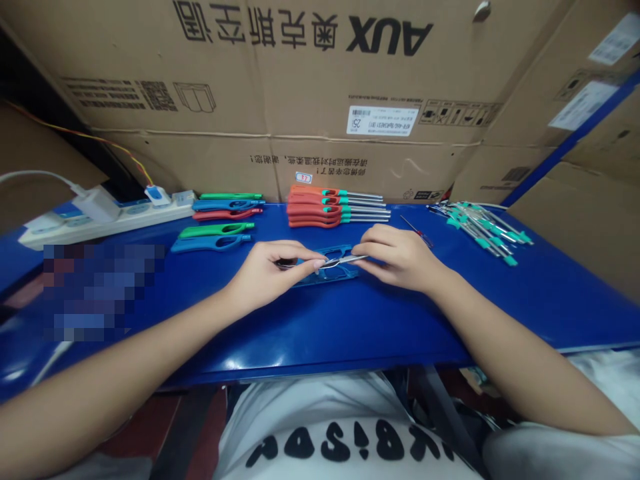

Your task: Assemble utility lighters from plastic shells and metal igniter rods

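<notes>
Near the middle of the blue table, my left hand [273,270] pinches a dark, slim part with wires, mostly hidden by the fingers. My right hand [400,257] grips the thin metal tube [359,258] that runs from between my hands. Thumb and fingers are closed on both sides. Beneath and just behind the hands lies a blue lighter shell [330,279], partly covered by them. A stack of red and orange long-necked lighters [315,208] with metal tubes sits behind my hands. Right of it rests a small screwdriver-like tool [416,231].
Green, blue and red lighter handles [215,230] lie at the back left. Metal tubes with teal ends [483,230] are heaped at the back right. A white power strip [135,217] with plugs stands at the left. Cardboard [220,147] walls off the back.
</notes>
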A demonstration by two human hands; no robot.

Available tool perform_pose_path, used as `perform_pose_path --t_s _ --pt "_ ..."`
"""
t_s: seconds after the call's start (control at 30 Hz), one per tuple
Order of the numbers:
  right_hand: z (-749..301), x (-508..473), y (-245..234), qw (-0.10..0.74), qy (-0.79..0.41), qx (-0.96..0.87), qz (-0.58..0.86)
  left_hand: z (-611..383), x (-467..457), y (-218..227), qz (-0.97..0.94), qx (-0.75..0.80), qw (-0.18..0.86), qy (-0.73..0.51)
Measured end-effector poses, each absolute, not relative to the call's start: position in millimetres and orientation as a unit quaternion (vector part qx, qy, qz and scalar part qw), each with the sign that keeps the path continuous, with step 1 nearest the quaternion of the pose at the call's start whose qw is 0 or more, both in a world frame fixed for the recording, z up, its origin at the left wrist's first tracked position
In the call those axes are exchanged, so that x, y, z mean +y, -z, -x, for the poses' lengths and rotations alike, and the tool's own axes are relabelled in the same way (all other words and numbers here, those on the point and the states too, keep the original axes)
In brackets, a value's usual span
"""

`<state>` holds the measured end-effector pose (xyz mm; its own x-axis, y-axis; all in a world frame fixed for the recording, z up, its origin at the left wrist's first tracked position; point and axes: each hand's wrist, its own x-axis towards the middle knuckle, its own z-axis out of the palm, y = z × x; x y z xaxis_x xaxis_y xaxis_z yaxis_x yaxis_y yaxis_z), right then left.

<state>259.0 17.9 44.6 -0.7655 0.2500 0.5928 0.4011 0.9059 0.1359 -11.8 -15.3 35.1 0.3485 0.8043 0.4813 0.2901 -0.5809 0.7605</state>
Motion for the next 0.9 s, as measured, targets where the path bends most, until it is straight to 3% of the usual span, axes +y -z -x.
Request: perform_pose_path --t_s 0.37,0.9 --pt "-259 18 -44 0.3 0.125 -0.93 0.174 16 -16 -32 -0.832 0.294 0.168 -0.439" --pt "-256 14 -44 0.297 0.179 -0.924 0.163 5 -19 -37 -0.636 0.425 0.516 -0.386"
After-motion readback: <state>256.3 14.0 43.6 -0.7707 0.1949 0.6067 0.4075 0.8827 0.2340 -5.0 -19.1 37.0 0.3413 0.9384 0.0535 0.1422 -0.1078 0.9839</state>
